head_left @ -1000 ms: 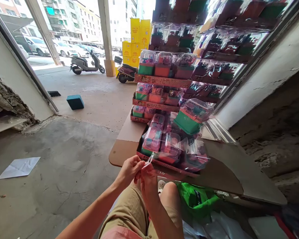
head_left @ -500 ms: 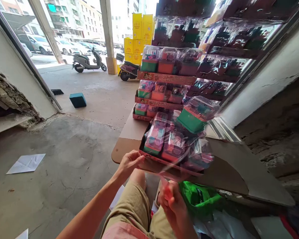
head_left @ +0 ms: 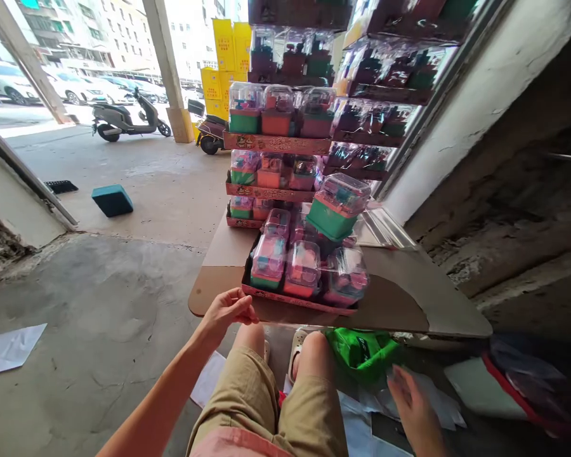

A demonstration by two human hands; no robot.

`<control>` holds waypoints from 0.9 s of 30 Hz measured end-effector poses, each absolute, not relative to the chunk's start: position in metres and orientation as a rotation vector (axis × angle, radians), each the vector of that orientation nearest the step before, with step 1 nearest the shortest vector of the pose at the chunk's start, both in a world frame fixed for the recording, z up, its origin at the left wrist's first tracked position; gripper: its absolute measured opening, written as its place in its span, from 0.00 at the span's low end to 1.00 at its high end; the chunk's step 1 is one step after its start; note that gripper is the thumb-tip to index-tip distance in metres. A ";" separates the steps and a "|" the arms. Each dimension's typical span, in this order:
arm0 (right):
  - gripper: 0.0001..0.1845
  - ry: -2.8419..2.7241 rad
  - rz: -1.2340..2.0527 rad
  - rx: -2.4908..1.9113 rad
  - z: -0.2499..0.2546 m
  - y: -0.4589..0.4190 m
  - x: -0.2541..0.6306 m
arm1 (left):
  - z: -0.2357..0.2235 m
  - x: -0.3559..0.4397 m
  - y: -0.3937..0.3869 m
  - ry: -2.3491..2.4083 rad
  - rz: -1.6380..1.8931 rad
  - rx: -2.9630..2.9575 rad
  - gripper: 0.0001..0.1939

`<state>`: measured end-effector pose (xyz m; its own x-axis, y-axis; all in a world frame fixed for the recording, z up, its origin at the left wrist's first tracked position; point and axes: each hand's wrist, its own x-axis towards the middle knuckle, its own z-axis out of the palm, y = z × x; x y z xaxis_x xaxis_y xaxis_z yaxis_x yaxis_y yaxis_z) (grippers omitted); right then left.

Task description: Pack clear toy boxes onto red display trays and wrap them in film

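Observation:
My left hand (head_left: 231, 309) is at the front left corner of a printed cardboard display tray (head_left: 304, 304), its fingers curled into a pinch; whatever they hold is too faint to make out. Inside the tray stand several toy boxes with clear domed lids, among them a pink one (head_left: 302, 270) and a green-based one (head_left: 268, 260). Another green-based box (head_left: 337, 206) rests tilted on top at the back. Low on the right, my right hand (head_left: 413, 409) is away from the tray, above pale sheets, slightly blurred. Its fingers are apart and I see nothing in them.
The tray lies on a brown tabletop (head_left: 385, 304). Behind it rise stacked trays of similar boxes (head_left: 276, 143), with clear film sheets (head_left: 385, 228) on the right. A green bag (head_left: 361, 355) and white sheets (head_left: 378, 438) lie below. A teal block (head_left: 112, 200) sits on the floor.
My hands were together at the tray's front edge, then my right hand pulled clear film down and away. It has since swung far right. My left hand stayed by the corner; the view turned right.

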<state>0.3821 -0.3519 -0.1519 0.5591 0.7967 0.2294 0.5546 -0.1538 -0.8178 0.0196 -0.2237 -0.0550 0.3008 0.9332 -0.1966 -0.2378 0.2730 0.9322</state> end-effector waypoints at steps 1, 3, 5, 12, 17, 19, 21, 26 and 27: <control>0.29 -1.050 0.398 -1.763 -0.142 -0.336 0.373 | -0.054 0.020 -0.224 0.922 0.956 0.948 0.24; 0.32 -0.945 0.630 -1.545 -0.118 -0.305 0.350 | -0.054 0.020 -0.225 0.935 0.951 0.947 0.24; 0.33 -0.867 0.802 -1.329 -0.096 -0.281 0.324 | -0.054 0.019 -0.225 0.939 0.949 0.944 0.24; 0.30 -0.726 1.182 -1.041 -0.082 -0.268 0.281 | -0.044 0.017 -0.226 0.871 0.883 0.860 0.24; 0.27 -0.638 1.426 -0.899 -0.083 -0.273 0.285 | -0.040 0.014 -0.227 0.861 0.856 0.832 0.24; 0.21 -0.627 1.383 -0.916 -0.084 -0.275 0.289 | -0.043 0.013 -0.225 0.887 0.856 0.864 0.24; 0.18 -0.620 1.308 -0.982 -0.086 -0.277 0.293 | -0.050 0.012 -0.223 0.936 0.859 0.924 0.24; 0.21 -0.672 1.065 -1.257 -0.097 -0.279 0.305 | -0.064 0.017 -0.214 1.072 0.920 1.079 0.25; 0.22 -0.697 1.013 -1.308 -0.099 -0.279 0.307 | -0.065 0.018 -0.213 1.095 0.942 1.103 0.25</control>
<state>0.3069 -0.2790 -0.0993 0.4264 0.8960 -0.1240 -0.2045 -0.0381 -0.9781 0.0185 -0.2126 -0.0646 0.2139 0.9577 -0.1925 -0.0475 0.2071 0.9772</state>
